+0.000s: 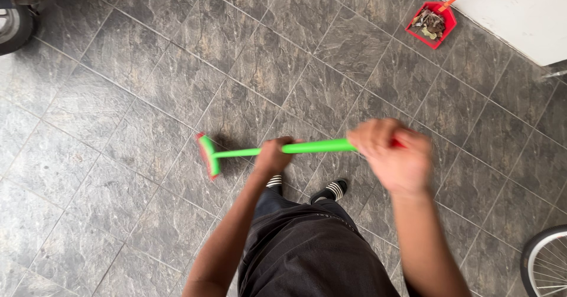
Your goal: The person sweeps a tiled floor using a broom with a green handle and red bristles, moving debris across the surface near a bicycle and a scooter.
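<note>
Over the tiled floor [118, 96]: one broom [260, 151], gripped mid-handle by left hand [274, 157], at handle top by right hand [393, 155], fingers curled shut around it. Far off: one red dustpan [440, 34].

Black shorts [307, 250], striped slides [331, 189], bare forearms

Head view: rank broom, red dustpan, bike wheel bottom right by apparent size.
1. Broom, the green handle spans from its head to the right hand, with the left hand midway.
2. Bike wheel, cut off by the frame, so unsure.
3. Red dustpan, farther from the camera.
</note>
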